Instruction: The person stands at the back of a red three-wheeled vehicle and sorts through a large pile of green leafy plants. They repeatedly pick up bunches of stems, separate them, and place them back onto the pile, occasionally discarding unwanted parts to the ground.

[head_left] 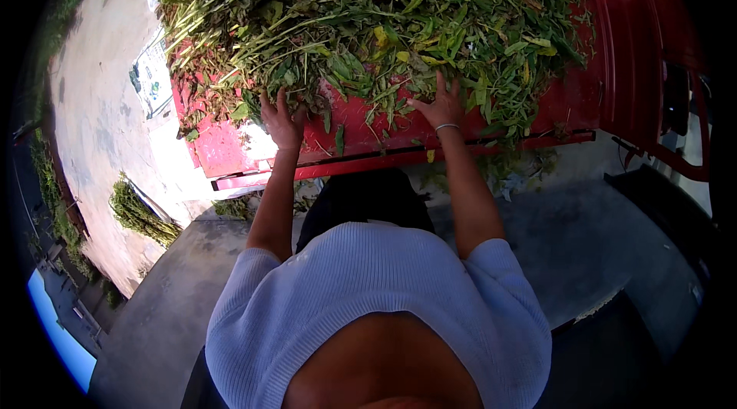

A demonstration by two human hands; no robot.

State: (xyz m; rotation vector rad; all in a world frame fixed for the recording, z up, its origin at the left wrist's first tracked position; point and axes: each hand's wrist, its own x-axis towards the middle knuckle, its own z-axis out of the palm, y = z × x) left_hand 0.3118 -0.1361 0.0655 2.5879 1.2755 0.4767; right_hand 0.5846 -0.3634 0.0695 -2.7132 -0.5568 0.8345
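Note:
A thick heap of cut leafy stalks (pixel 338 33), green with some yellow and brown leaves, covers most of a red metal truck bed (pixel 361 125). My left hand (pixel 284 123) reaches to the heap's near edge, fingers spread and pointing away from me, close to loose leaves. To its right, my right hand (pixel 443 108) is at the same edge with thumb and fingers apart, its fingertips among the leaves. A thin bracelet circles the right wrist. Neither hand shows anything gripped, though leaves partly cover the fingertips.
The bed's near edge (pixel 399 158) runs in front of me. A printed white sack (pixel 153 75) lies at the left. A bundle of stalks (pixel 142 211) rests on the concrete ground (pixel 100 117). Fallen leaves (pixel 507 167) lie below the bed, and a red vehicle frame (pixel 641 48) rises at right.

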